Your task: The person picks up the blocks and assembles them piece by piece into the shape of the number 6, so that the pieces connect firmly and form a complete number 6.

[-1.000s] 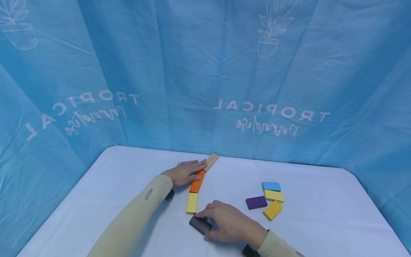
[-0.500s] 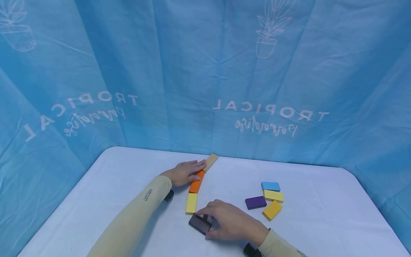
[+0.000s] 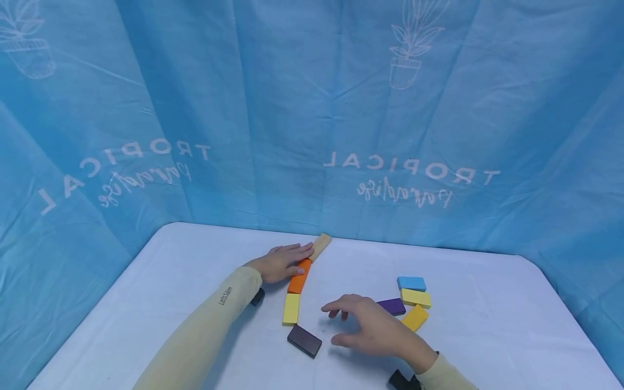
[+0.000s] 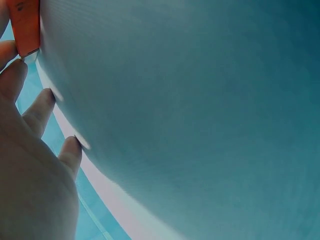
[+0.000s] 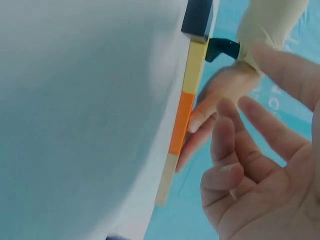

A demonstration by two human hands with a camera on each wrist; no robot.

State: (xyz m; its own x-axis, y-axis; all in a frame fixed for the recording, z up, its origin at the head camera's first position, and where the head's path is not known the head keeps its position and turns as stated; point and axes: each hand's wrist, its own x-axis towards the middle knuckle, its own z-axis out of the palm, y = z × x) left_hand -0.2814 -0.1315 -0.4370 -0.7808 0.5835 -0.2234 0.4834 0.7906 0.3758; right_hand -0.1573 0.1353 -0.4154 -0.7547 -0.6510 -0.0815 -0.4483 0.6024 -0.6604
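A bent row of flat blocks lies on the white table: a plain wooden block at the far end, then an orange block, a yellow block and a black block set at a slant. My left hand, fingers straight, rests at the orange and wooden blocks; its left wrist view shows fingertips beside the orange block. To the right of the black block hovers my right hand, thumb and fingers apart and holding nothing. In the right wrist view the black block stands apart from its fingers.
Right of my right hand lie a purple block, partly hidden by it, an amber block, a pale yellow block and a blue block, close together. A blue printed curtain hangs behind the table's far edge.
My right hand has let go of the black block and moved right, toward the loose blocks. The black block stays where it was. My left hand has not moved.
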